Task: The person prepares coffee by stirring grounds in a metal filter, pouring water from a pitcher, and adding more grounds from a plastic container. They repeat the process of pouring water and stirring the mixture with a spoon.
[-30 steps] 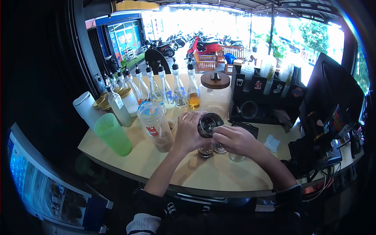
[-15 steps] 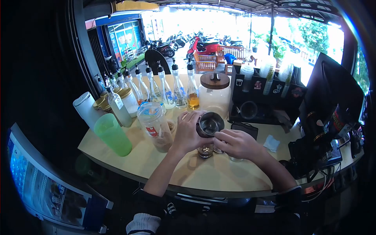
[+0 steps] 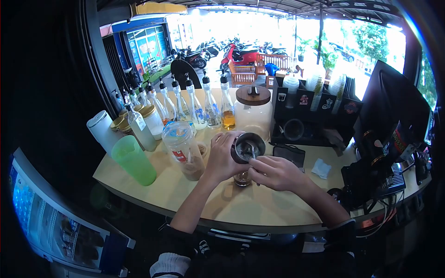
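Observation:
My left hand (image 3: 222, 156) is wrapped round a metal pitcher (image 3: 241, 152), tilted so that its mouth faces me. Something pale lies inside it, too dim to make out. With closed fingers, my right hand (image 3: 279, 173) grips a spoon (image 3: 253, 150) whose upper part shows within the pitcher's mouth. Below the pitcher, a small glass (image 3: 242, 180) with brownish contents stands on the counter, partly covered by my hands. A clear plastic jar (image 3: 180, 146) with brown powder in its bottom is left of my left hand.
A green tumbler (image 3: 133, 160) stands at the left. Pump bottles (image 3: 198, 111) line the back beside a wooden-lidded jar (image 3: 254, 109). Rightward are a black cup holder (image 3: 320, 113), a crumpled tissue (image 3: 321, 168) and a dark machine (image 3: 371, 178). The counter's curved edge (image 3: 259, 229) is nearest me.
My right hand has shifted slightly left and turned, and the spoon now shows inside the pitcher. My left hand and the pitcher have hardly moved.

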A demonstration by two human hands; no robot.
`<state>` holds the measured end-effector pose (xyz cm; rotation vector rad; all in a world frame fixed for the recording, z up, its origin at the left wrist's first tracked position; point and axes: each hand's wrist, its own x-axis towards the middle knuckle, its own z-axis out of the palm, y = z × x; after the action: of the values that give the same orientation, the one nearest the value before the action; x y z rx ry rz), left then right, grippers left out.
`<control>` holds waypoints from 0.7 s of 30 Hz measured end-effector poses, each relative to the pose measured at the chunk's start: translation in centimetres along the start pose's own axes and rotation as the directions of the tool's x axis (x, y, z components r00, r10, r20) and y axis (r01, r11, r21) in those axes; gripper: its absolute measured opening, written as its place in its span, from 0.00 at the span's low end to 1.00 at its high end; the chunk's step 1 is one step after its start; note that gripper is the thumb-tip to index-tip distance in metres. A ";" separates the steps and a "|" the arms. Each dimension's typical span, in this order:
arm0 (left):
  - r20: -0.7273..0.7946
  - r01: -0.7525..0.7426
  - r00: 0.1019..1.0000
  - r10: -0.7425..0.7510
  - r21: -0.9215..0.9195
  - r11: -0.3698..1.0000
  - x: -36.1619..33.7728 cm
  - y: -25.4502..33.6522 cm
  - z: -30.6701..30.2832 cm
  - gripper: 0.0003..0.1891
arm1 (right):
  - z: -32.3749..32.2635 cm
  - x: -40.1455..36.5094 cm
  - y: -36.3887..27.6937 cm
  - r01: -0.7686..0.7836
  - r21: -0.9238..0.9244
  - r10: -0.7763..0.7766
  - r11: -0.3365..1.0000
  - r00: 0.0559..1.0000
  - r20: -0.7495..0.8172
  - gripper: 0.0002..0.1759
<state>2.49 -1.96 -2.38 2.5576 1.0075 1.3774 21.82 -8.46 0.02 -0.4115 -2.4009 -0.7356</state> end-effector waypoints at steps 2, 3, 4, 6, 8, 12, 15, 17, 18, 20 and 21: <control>-0.003 0.006 1.000 -0.006 -0.011 1.000 -0.1 -0.3 0.1 0.41 | 0.2 0.1 -0.2 -0.018 0.038 0.018 0.999 1.000 -0.020 0.12; -0.007 0.013 1.000 -0.014 -0.023 1.000 -0.1 -0.4 0.1 0.41 | 0.2 0.1 -0.2 -0.033 0.076 0.037 0.997 0.999 -0.039 0.13; -0.006 0.012 1.000 -0.013 -0.023 1.000 -0.2 -0.5 0.0 0.41 | 0.2 0.0 -0.2 -0.034 0.076 0.037 0.997 0.999 -0.039 0.13; 0.008 0.051 0.999 -0.051 -0.075 0.996 -0.4 -0.8 -0.1 0.40 | 0.2 -0.2 0.0 -0.040 0.064 0.043 0.997 0.998 -0.046 0.14; 0.011 0.072 0.997 -0.071 -0.110 0.991 -0.5 -1.0 -0.1 0.40 | 0.4 -0.4 0.1 -0.054 0.022 0.056 0.998 0.996 -0.063 0.14; 0.046 0.117 0.993 -0.110 -0.196 0.974 -0.6 -1.3 0.0 0.40 | 0.7 0.3 -0.5 -0.048 0.042 0.051 0.998 0.996 -0.068 0.16; 0.036 0.124 0.992 -0.119 -0.204 0.971 -0.6 -1.2 -0.1 0.40 | 0.6 0.4 -0.8 -0.072 0.136 0.081 0.988 0.995 -0.061 0.17; 0.032 0.108 0.994 -0.103 -0.212 0.971 -0.8 -1.3 -0.3 0.40 | 0.7 0.2 -0.7 -0.113 0.087 0.121 0.990 0.988 -0.090 0.17; 0.027 0.094 0.996 -0.090 -0.220 0.971 -0.9 -1.3 -0.3 0.40 | 0.7 0.1 -0.7 -0.156 0.040 0.160 0.987 0.980 -0.120 0.16; 0.023 0.100 0.995 -0.098 -0.253 0.962 -0.8 -1.7 0.0 0.40 | 0.8 0.3 -0.9 -0.159 0.084 0.167 0.984 0.980 -0.106 0.16; 0.020 0.103 0.995 -0.102 -0.285 0.953 -0.8 -1.8 0.1 0.41 | 0.9 0.5 -1.0 -0.162 0.124 0.174 0.979 0.980 -0.095 0.15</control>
<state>1.30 -1.00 -3.64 2.2667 0.8555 1.3753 20.62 -8.63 -0.72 -0.5085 -2.2642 -0.5264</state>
